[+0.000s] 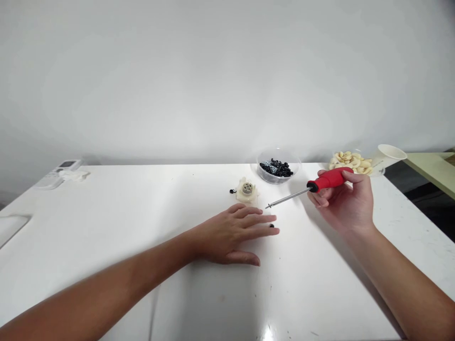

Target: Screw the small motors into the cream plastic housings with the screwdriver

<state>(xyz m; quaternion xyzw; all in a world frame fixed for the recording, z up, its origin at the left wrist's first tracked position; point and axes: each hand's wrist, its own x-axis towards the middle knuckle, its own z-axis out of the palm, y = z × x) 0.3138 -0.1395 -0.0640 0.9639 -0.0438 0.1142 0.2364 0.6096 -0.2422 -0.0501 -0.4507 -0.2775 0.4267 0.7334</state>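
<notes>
My right hand is wrapped round the red handle of a screwdriver. Its metal shaft points down and left, with a small piece that looks like a screw at the tip. Palm down over the white table, my left hand has its fingers spread. A small black part shows between its fingertips. Just beyond that hand sits a cream plastic part with a round, slotted metal piece in its middle. Another small black part lies at its left side.
A clear round bowl of black parts and silvery screws stands near the wall. Further right are a container of cream-coloured pieces and a tilted white cup. A white remote control lies at the back left.
</notes>
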